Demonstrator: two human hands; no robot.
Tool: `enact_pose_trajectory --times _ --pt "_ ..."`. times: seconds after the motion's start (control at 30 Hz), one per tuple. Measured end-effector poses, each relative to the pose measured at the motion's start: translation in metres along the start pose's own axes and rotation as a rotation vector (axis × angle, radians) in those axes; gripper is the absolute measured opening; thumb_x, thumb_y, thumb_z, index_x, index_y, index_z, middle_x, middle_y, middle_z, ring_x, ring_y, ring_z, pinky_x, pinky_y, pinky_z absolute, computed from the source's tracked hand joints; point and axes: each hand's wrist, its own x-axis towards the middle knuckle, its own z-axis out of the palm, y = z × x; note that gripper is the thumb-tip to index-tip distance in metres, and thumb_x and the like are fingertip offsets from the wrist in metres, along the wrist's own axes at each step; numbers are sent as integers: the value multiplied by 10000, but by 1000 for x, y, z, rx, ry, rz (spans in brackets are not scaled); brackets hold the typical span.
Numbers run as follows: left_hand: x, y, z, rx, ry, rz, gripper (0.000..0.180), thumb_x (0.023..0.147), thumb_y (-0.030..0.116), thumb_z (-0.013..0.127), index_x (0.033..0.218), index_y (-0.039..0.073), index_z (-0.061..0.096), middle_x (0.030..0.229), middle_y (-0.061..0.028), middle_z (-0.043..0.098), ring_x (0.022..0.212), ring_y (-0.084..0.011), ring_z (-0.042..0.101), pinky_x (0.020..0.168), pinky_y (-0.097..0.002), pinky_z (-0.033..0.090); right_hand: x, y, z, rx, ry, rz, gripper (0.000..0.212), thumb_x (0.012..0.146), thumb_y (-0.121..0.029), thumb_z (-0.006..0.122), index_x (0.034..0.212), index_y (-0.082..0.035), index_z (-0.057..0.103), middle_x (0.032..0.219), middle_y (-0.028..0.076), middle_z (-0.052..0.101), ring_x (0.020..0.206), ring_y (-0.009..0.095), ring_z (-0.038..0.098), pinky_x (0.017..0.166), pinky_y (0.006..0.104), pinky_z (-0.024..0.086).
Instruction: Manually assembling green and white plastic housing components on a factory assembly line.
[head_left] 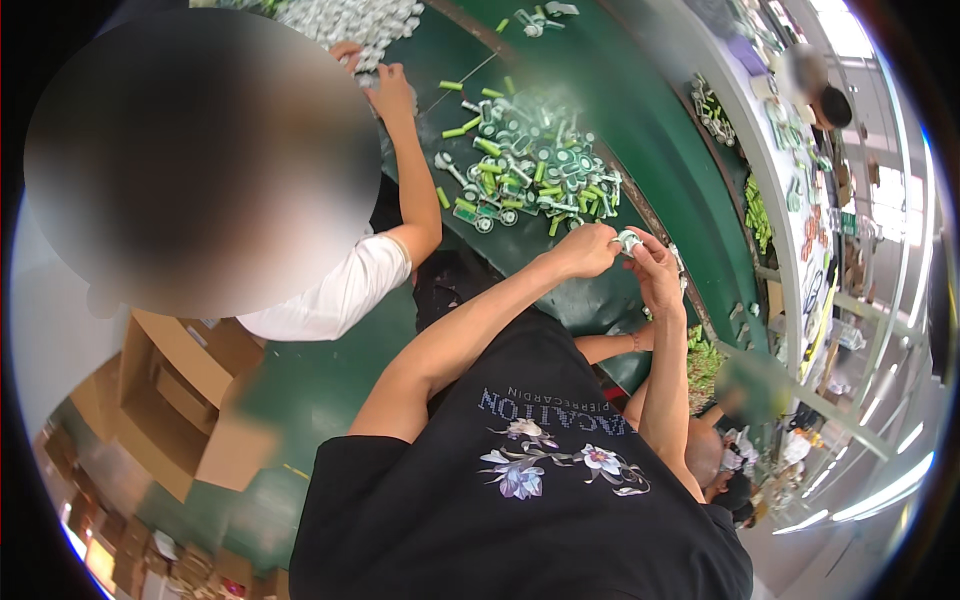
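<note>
Over the near edge of the green work table [630,95], my two hands meet at a small round white-and-green part [628,241]. My left hand [588,251] is closed, its fingertips pinching the left side of the part. My right hand [656,272] grips the same part from the right between thumb and fingers. Just beyond my hands lies a loose pile of small pieces [545,165], some white with round clear ends, others bright green cylinders. My fingers cover much of the part, so its exact kind cannot be made out.
On my left, a person in a white sleeve [335,290] reaches to a heap of white pieces [365,25]. Open cardboard boxes [185,370] stand on the floor at left. A raised rail [640,195] runs along the table. Another person's arm [615,346] is close by my right forearm.
</note>
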Motion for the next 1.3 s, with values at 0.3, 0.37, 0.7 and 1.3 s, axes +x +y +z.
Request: enact_pose_trajectory --times 0.3,0.37,0.7,1.3 --pt "-22 2 -37 -39 -80 -63 646 1074 552 551 1093 -58 763 907 -288 783 859 -497 763 843 -559 597 5 6 12 -213 -95 23 459 1009 -93 805 1429 34 671 1221 65 780 1103 142 736 1019 329 586" --pt "-25 11 -47 84 -47 -94 761 1051 653 533 1102 -70 765 893 -291 786 851 -482 775 839 -547 611 6 15 24 -350 -52 -45 446 991 -66 814 1404 36 679 1224 43 771 1098 125 727 1018 308 578" --pt "-31 9 -33 228 277 75 851 973 749 624 962 -90 762 714 -247 750 682 -417 773 725 -517 623 6 12 77 -514 86 -151 360 957 -58 816 1288 58 737 1117 21 768 977 82 698 898 254 567" --pt "-38 -15 -27 12 325 288 753 952 399 779 1553 51 489 966 -198 803 917 -453 782 826 -544 613 40 -1 57 -50 -5 81 425 1021 -138 814 1393 19 685 1184 83 792 964 169 751 865 328 591"
